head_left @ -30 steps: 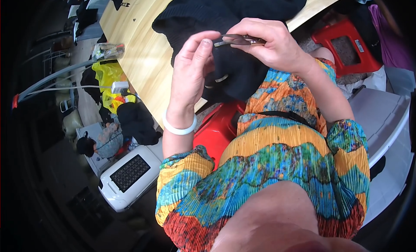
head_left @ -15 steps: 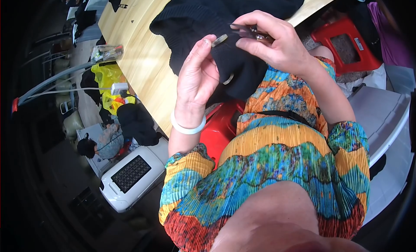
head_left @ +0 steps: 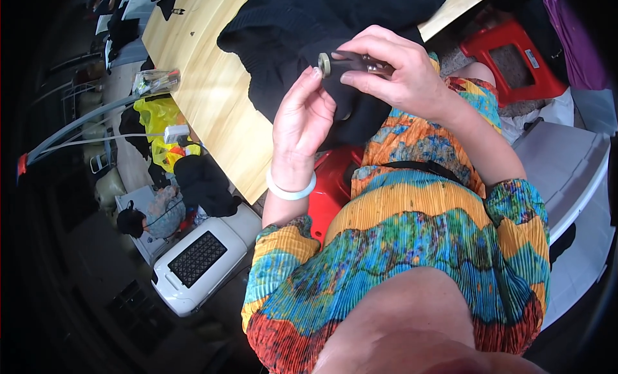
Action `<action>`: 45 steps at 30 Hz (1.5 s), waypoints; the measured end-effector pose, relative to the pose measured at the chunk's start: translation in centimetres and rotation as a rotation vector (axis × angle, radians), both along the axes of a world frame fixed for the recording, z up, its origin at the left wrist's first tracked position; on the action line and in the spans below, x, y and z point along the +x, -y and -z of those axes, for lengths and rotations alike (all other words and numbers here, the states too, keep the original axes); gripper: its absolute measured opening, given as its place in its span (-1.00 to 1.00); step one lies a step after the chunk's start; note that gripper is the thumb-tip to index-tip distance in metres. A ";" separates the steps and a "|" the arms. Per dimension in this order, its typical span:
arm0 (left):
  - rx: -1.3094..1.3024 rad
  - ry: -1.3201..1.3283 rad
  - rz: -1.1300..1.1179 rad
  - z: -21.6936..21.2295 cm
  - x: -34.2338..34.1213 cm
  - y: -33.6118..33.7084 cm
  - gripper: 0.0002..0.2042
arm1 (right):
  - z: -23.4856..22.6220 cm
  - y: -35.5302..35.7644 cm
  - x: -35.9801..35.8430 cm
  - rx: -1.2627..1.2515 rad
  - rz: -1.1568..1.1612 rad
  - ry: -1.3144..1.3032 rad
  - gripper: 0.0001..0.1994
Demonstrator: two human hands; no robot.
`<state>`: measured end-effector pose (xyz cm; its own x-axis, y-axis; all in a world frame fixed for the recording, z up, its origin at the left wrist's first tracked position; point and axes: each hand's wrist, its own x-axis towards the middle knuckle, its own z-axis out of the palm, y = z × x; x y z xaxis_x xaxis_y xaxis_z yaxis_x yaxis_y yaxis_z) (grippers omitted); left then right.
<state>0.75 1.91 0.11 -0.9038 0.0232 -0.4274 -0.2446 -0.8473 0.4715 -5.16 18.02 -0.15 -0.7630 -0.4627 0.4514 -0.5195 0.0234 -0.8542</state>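
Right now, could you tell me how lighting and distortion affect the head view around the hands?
Head view: daylight falls evenly on the left hand, the right hand and the wooden table; the black garment shows little detail; fisheye bends the table edge, and the rim darkens to black.

The right hand [head_left: 399, 74] grips a small dark tool [head_left: 360, 62] with a pale ring [head_left: 324, 64] at its tip. The left hand [head_left: 302, 116], a white bangle [head_left: 291, 189] on its wrist, touches that ring with a fingertip. Beneath both lies black cloth [head_left: 309, 26] spread over a wooden table [head_left: 206, 91]. A red stool [head_left: 508, 55] stands to the right, a white appliance [head_left: 199, 261] on the floor to the left.
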 end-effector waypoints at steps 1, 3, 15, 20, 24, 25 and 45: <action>0.001 -0.001 0.002 0.0 0.0 0.0 -0.85 | 0.2 -0.1 -0.1 0.001 -0.014 -0.052 -0.77; 0.018 -0.055 0.119 0.0 -0.1 0.1 -0.88 | 0.3 -0.2 -0.2 0.003 -0.027 -0.105 -0.78; -0.018 -0.273 0.283 -1.1 0.0 -0.1 -0.76 | -2.7 -1.0 -0.8 0.002 0.075 -0.278 -0.81; 0.037 -0.386 0.189 -0.4 0.4 0.3 -0.66 | -4.0 -1.7 -0.5 -0.077 0.141 -0.146 -0.80; 0.063 -0.369 0.148 0.0 0.5 0.1 -0.65 | -3.3 -1.4 0.7 -0.100 0.039 -0.143 -0.81; 0.033 -0.363 0.181 0.2 0.4 0.1 -0.65 | -3.7 -1.5 0.8 -0.025 0.034 -0.185 -0.81; -0.043 -0.386 0.130 -0.5 0.3 -0.7 -0.70 | -2.7 -2.9 2.1 -0.149 0.057 0.140 -0.73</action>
